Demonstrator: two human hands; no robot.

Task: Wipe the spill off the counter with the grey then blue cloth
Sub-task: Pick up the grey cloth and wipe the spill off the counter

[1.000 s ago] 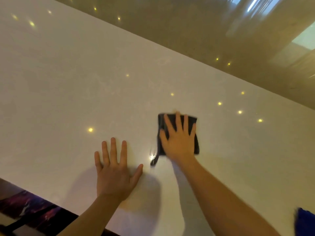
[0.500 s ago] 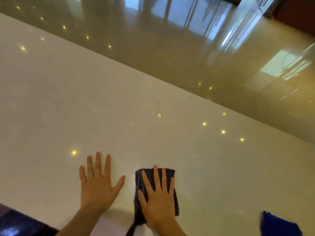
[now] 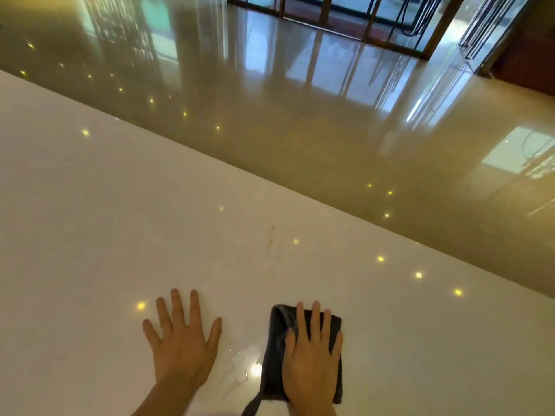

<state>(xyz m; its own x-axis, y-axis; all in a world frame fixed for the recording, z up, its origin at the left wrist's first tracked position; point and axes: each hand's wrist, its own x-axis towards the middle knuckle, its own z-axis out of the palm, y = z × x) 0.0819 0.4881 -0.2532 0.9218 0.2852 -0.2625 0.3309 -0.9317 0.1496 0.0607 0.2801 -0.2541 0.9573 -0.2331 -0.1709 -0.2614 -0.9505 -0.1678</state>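
Note:
A folded grey cloth [image 3: 273,364] lies flat on the glossy white counter [image 3: 120,223] near the bottom of the view. My right hand [image 3: 310,361] presses down on it, fingers spread over its top. My left hand [image 3: 181,346] rests palm down on the bare counter to the left of the cloth, fingers apart, holding nothing. Between the two hands a wet smear of spill [image 3: 238,367] glints on the surface. A faint yellowish streak [image 3: 274,244] marks the counter farther out. The blue cloth is out of view.
The counter's far edge [image 3: 300,199] runs diagonally from upper left to lower right. Beyond it lies a shiny beige floor [image 3: 300,115] with glass doors [image 3: 345,13] at the back. Small ceiling-light reflections dot the counter.
My view has tilted up, so both hands sit lower in the frame. My right hand has slid the grey cloth back toward me, then right. The blue cloth has left the frame.

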